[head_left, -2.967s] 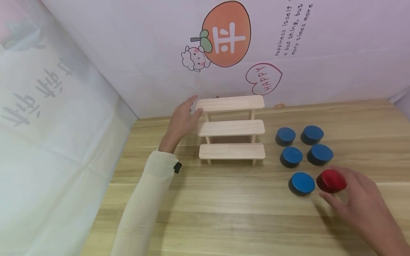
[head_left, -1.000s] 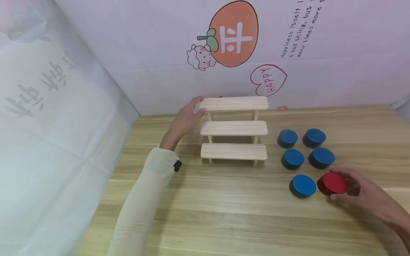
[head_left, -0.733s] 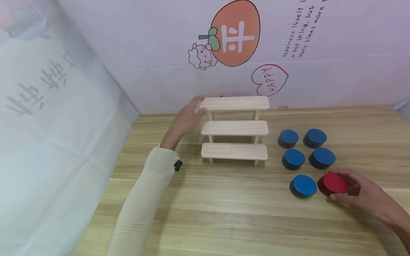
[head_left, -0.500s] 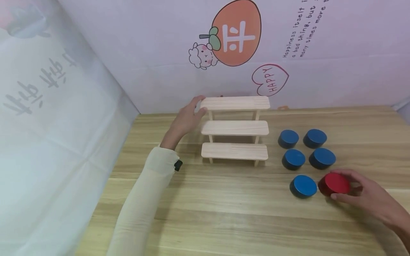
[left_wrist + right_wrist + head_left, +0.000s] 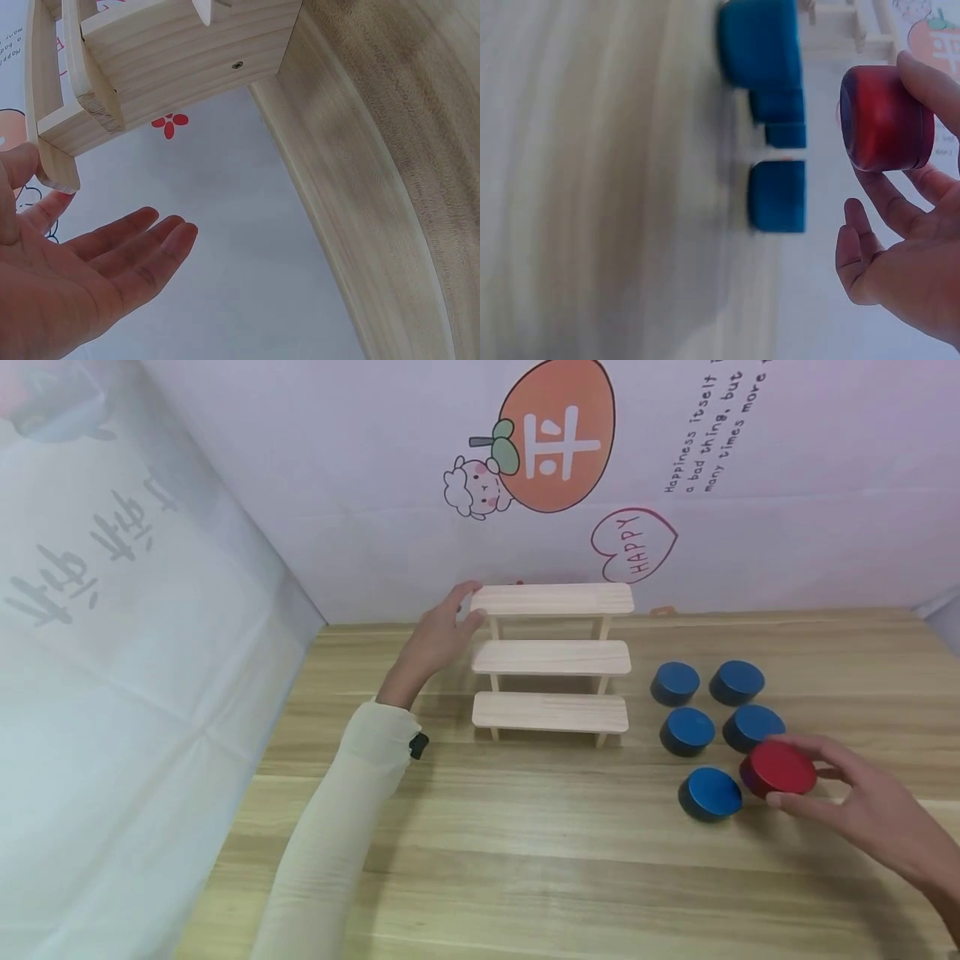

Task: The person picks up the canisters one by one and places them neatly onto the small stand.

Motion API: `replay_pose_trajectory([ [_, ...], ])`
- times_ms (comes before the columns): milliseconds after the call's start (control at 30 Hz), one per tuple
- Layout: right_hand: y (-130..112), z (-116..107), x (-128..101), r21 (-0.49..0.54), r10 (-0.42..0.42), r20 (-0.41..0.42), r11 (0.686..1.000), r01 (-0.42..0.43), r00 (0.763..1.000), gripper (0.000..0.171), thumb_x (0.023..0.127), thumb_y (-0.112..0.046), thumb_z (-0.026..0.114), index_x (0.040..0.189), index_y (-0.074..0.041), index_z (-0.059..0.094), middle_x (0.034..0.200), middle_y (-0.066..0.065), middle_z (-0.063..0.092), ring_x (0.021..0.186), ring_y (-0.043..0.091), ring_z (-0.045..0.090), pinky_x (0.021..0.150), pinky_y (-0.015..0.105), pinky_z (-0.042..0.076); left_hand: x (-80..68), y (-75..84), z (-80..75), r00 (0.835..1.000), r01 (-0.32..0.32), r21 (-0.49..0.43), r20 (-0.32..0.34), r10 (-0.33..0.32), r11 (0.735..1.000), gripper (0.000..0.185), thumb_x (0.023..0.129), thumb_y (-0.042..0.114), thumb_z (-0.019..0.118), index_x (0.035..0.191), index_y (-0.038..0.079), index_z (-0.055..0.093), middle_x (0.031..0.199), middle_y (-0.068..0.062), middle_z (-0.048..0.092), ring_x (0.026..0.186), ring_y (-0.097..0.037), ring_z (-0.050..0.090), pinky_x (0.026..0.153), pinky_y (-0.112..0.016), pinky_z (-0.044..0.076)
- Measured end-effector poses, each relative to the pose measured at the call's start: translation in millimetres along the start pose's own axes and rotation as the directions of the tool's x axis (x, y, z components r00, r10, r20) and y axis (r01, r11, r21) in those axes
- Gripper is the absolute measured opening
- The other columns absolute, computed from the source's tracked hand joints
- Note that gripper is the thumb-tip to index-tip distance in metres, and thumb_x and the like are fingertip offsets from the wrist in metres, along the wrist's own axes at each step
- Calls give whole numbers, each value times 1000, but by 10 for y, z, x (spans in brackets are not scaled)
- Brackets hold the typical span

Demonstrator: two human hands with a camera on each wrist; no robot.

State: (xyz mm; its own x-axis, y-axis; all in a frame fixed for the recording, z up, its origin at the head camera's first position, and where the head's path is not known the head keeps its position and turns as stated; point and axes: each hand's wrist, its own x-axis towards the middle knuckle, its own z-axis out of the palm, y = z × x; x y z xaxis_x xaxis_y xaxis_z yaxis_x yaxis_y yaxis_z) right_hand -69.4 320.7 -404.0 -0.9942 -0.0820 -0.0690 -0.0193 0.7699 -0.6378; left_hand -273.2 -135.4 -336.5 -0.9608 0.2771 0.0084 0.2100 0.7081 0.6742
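Observation:
My right hand point(image 5: 862, 802) holds a red round tin point(image 5: 780, 768) between thumb and fingers. In the right wrist view the red tin point(image 5: 885, 118) is up off the table, its far side under the thumb. Just left of it in the head view stands a blue round tin point(image 5: 710, 794), with several more behind, such as one blue tin point(image 5: 754, 727) partly covered by the red one. At the left, my left hand point(image 5: 438, 639) pinches the end of the top board of a three-tier wooden display stand point(image 5: 551, 657). The left wrist view shows thumb and forefinger at the board's end point(image 5: 58, 169), other fingers extended.
The wood-grain table point(image 5: 525, 843) meets a white printed backdrop point(image 5: 360, 527) right behind the stand. Another white sheet point(image 5: 135, 693) hangs along the left side. All three boards of the stand are bare.
My right hand has closed round the red tin and raised it from the table beside the blue tins. The left hand has come onto the top board's end and stayed there.

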Motion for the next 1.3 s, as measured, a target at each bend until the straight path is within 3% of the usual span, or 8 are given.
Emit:
replay_pose_trajectory([
  [200,-223,-49,30,12,-37,-36,999,37,999,70,88,-26,80,145,-3,46,141,32,44,114,60,42,72,74,37,12,-21,-4,1000,6,-5,5,-6,1000,55,105,48,43,156,35,29,157,-8,39,138,-34,41,104,-57,38],
  [400,-453,-63,120,39,-75,-52,996,77,996,69,88,-25,79,147,-11,47,142,24,45,121,47,38,80,68,35,23,-59,-14,1000,-10,-39,2,11,999,55,105,47,45,156,32,31,152,-16,43,135,-37,43,100,-61,39],
  [600,-589,-63,223,42,-114,-90,992,118,989,67,89,-21,78,146,-4,45,137,25,49,118,47,39,77,57,37,41,-84,-19,1000,-28,-90,10,29,996,56,104,48,47,156,32,31,155,-11,40,137,-34,41,101,-61,39],
  [733,-666,-90,305,49,-156,-105,986,162,982,66,89,-18,78,146,-7,47,138,25,49,119,46,39,77,35,41,50,-90,-16,999,-34,-122,12,36,992,57,103,48,49,155,31,33,155,-12,40,137,-33,43,100,-61,40],
  [867,-790,-92,406,69,-161,-96,983,168,982,65,91,-19,76,147,-10,46,140,21,48,120,45,43,78,37,46,49,-97,-18,1000,-16,-160,9,18,987,55,103,47,52,153,34,35,154,-9,42,133,-28,46,98,-58,42],
  [967,-901,-84,500,80,-151,-88,984,158,985,62,93,-22,74,147,-11,45,135,14,51,117,37,47,77,39,48,51,-103,-17,1000,-1,-194,13,4,981,55,102,47,54,152,35,36,152,-6,43,132,-25,47,96,-56,44],
  [1067,-1010,-68,621,73,-177,-89,980,183,980,62,93,-23,73,147,-9,45,130,14,54,110,33,49,71,23,45,49,-124,-16,1000,14,-215,16,-11,977,56,101,47,54,153,35,36,150,-8,45,130,-25,48,94,-55,45],
  [1300,-1298,-68,880,86,-163,-57,982,168,985,68,95,-30,70,150,-5,39,139,21,48,121,47,43,81,48,43,79,-126,14,1000,2,-226,12,1,974,56,102,47,53,153,32,36,150,-7,46,128,-24,51,94,-52,46],
])
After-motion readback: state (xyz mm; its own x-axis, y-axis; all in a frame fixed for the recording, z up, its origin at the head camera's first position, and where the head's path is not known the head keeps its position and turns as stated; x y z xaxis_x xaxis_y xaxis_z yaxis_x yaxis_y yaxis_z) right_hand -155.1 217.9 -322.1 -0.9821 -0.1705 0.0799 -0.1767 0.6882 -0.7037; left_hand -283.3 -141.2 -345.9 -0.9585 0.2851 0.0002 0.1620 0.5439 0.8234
